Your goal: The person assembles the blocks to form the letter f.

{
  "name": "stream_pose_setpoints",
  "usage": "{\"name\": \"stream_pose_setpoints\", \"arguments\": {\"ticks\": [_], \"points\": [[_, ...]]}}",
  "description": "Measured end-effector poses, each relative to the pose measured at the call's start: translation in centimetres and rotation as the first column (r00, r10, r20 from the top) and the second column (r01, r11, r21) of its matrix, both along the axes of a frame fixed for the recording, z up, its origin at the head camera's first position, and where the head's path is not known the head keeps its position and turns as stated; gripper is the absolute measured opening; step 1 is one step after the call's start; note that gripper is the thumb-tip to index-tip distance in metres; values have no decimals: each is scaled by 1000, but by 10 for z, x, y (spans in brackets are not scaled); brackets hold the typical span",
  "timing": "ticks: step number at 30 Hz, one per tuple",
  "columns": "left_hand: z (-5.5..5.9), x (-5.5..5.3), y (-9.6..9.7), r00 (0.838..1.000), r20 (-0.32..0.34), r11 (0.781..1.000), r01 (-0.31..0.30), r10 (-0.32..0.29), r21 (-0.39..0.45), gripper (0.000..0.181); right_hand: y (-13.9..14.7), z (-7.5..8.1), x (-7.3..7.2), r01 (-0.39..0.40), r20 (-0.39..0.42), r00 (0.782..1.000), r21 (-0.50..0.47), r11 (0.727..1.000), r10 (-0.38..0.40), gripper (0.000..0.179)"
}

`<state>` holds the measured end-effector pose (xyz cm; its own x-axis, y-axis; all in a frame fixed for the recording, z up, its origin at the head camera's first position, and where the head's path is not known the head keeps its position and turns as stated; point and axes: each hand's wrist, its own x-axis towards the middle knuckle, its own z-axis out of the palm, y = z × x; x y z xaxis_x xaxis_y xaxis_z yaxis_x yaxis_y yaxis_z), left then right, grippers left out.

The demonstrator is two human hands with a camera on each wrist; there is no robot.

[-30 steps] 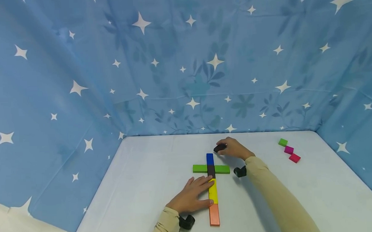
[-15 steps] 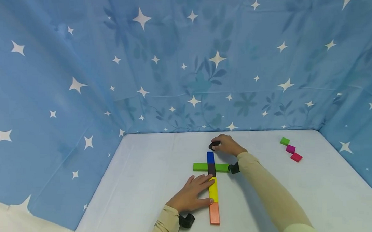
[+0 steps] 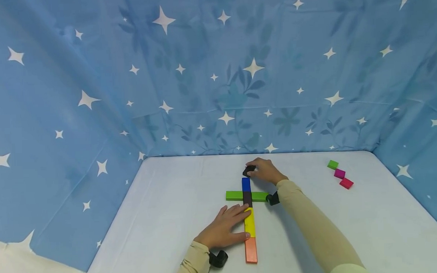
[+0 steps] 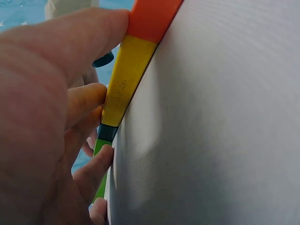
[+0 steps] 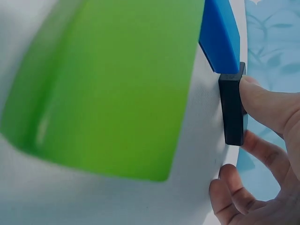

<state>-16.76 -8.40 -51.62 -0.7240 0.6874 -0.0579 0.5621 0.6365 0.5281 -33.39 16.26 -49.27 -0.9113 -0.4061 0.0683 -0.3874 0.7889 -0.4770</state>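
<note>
A cross of flat blocks lies on the white table. Its upright runs from a blue block (image 3: 246, 184) through a dark block (image 3: 247, 200) and a yellow block (image 3: 249, 223) to an orange block (image 3: 250, 251). Green blocks (image 3: 234, 195) stick out to both sides of the dark one. My left hand (image 3: 223, 228) rests along the left side, fingertips and thumb touching the upright around the yellow block. With thumb and fingers, my right hand (image 3: 266, 171) pinches a black block (image 5: 231, 110) at the far end of the blue block; they appear to touch.
Small green (image 3: 333, 164), magenta (image 3: 339, 173) and red (image 3: 346, 183) blocks lie in a diagonal row at the table's back right. A blue curtain with stars (image 3: 216, 80) hangs behind the table (image 3: 163, 202).
My right hand has moved left with the black block, from the right of the blue block to its far end. My left hand has stayed in place.
</note>
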Motion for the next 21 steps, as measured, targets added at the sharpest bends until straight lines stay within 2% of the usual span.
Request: {"name": "stream_pose_setpoints", "arguments": {"ticks": [11, 21], "points": [[3, 1, 0, 1000, 14, 1000, -7, 7, 4, 71, 1, 3, 3, -29, -32, 999, -3, 1000, 28, 41], [1, 1, 1, 1000, 24, 1000, -5, 5, 3, 71, 2, 0, 6, -33, -29, 999, -10, 999, 33, 43]]}}
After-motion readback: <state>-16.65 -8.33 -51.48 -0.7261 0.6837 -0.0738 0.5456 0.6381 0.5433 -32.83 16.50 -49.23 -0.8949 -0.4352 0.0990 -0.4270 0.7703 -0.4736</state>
